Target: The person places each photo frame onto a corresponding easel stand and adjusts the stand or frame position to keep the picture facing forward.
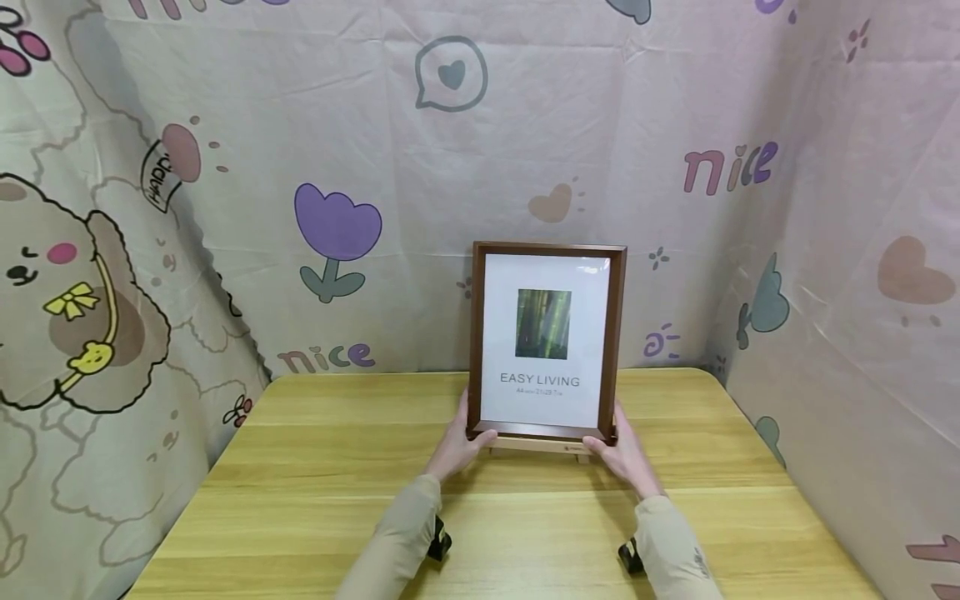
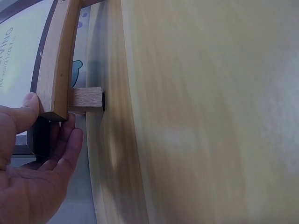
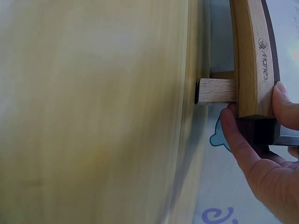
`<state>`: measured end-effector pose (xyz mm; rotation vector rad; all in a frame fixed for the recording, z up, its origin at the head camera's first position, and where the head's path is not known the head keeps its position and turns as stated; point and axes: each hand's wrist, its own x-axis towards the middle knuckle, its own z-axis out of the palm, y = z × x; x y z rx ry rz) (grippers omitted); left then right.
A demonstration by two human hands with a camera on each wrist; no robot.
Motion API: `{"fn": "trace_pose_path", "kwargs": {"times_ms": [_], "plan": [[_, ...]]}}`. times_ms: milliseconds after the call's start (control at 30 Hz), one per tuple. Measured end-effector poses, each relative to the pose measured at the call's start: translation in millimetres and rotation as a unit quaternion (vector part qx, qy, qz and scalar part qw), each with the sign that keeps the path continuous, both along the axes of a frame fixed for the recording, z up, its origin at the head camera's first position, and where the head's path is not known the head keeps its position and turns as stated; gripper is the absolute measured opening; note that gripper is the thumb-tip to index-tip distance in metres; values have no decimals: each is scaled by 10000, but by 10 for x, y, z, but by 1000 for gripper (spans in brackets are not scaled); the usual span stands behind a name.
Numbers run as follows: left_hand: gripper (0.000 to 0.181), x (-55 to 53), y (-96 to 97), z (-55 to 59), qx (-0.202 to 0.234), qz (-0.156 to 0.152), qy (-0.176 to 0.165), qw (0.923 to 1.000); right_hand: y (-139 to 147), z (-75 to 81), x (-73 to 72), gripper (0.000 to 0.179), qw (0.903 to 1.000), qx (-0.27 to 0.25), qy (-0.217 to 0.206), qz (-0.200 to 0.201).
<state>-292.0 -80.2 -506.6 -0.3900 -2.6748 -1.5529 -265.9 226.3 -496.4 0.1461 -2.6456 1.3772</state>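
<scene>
A brown picture frame (image 1: pixel 543 417) stands upright, leaning slightly back on a small wooden easel (image 1: pixel 536 445) at the back of the table. Behind its glass is a white sheet with a green picture and the words EASY LIVING. My left hand (image 1: pixel 456 443) grips the lower left corner, thumb on the front and fingers behind, as the left wrist view also shows. At the lower right corner, my right hand (image 1: pixel 622 450) grips it the same way. In the right wrist view, its fingertips touch the underside of the easel's ledge (image 3: pixel 254 60), beside a short leg (image 3: pixel 216 90).
The light wooden table (image 1: pixel 337 500) reaches back to a hanging cloth (image 1: pixel 420 167) printed with cartoons. More of this cloth covers both sides. A black strap device sits on each wrist below the beige sleeves (image 1: pixel 401 525).
</scene>
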Motion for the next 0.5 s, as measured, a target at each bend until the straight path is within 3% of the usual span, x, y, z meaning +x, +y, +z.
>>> {"fn": "trace_pose_path", "kwargs": {"times_ms": [500], "plan": [[98, 50, -100, -4, 68, 107, 64, 9999, -102, -7, -30, 96, 10000, -33, 34, 68]]}}
